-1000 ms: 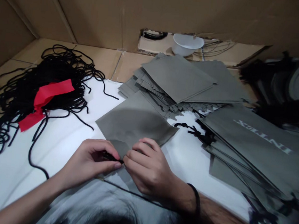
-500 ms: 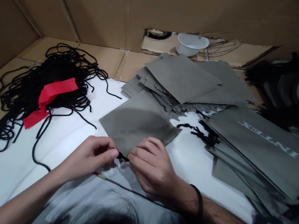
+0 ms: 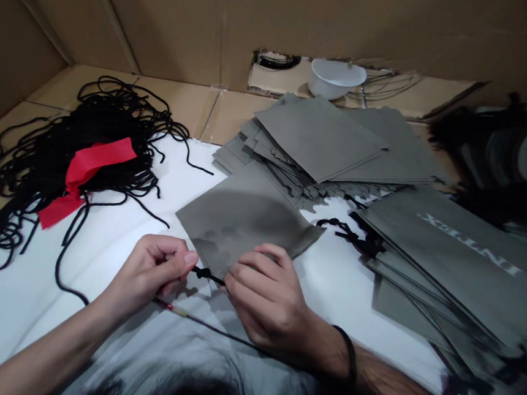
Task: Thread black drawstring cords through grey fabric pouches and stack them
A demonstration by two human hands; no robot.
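Note:
A black cord [image 3: 202, 273] with a knot in it runs tight between my two hands, at the near corner of a grey drawstring pouch [image 3: 248, 205]. My left hand [image 3: 158, 268] pinches one end of the cord between thumb and bent fingers. On the other side of the knot, my right hand [image 3: 267, 290] is closed on the cord, its fingertips hidden behind the hand and resting by the pouch. A thin dark rod [image 3: 219, 329] with a red and gold band passes below both hands; what holds it is hidden.
To the left lies a heap of black cords [image 3: 114, 111] with a red strip [image 3: 101, 155] across it. Behind the hands is a stack of grey pouches [image 3: 319, 141]. Printed grey pouches [image 3: 452, 251] pile up at right. A white bowl [image 3: 337, 80] stands by the cardboard wall [image 3: 177, 24].
My left hand has drawn back to the left, and more of the knotted cord shows between the hands. My right hand has hardly moved.

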